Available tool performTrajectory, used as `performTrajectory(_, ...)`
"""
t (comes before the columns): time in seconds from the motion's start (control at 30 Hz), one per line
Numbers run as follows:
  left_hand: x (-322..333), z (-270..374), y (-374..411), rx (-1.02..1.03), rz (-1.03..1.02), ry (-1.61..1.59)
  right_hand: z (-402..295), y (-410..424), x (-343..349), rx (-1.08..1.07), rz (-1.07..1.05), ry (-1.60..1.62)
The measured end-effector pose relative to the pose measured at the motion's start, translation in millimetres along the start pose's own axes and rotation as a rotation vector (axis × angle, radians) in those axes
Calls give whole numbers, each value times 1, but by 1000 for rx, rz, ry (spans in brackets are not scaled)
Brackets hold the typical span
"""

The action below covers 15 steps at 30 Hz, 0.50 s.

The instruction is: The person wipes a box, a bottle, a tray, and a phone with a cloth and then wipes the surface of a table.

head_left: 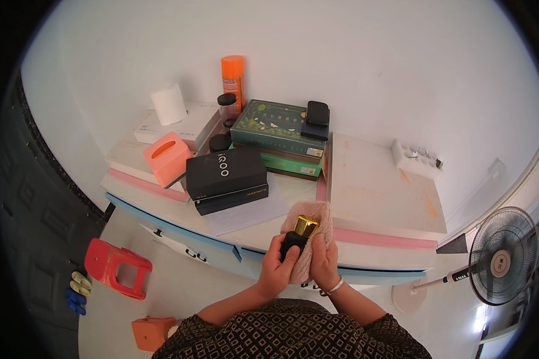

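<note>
My left hand [274,273] grips a small black bottle [293,244] with a shiny gold cap [306,226], tilted in front of my body. A folded pale pink knitted cloth [303,265] lies behind and beside the bottle, and my right hand [325,260], with a bracelet at its wrist, holds the cloth. The cap rests against the cloth. Both hands are over the front edge of a white desk [296,188]. Beyond them, to the left, two black boxes [227,172] are stacked on a pale sheet.
Green boxes [274,125] carry a small black case [317,113]. Left are a coral tissue box [167,159], a paper roll [169,105] and an orange spray can [232,80]. A large white box [382,188] lies right, near a fan [501,262]. Red stool [117,269] on the floor.
</note>
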<state>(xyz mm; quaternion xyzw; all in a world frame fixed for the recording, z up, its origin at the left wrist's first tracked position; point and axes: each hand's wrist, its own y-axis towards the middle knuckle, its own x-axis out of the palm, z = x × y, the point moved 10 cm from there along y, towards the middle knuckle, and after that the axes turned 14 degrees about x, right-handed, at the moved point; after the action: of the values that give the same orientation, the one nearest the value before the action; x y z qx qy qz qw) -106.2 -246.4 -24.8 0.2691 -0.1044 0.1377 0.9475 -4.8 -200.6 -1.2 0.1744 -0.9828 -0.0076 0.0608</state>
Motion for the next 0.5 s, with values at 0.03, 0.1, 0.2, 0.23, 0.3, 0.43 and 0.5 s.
performTrajectory(0.03,0,-6,-2,-74,-13,-93,1,2,-2,35,13,-30)
performTrajectory(0.1,2,-15,-5,-220,-31,-278,7,7,3,137,-52,83)
performTrajectory(0.2,9,-26,-10,-401,-27,-574,25,2,13,447,-226,270)
performTrajectory(0.23,23,-24,-14,-461,-118,-769,23,-2,13,444,-259,282)
performTrajectory(0.3,44,-14,-26,-571,-301,-1150,21,-10,15,441,-334,305)
performTrajectory(0.43,38,-44,-37,-668,-29,-708,17,-8,4,351,-260,330)
performTrajectory(0.5,41,-45,-40,-686,-101,-552,13,-6,-3,304,-186,315)
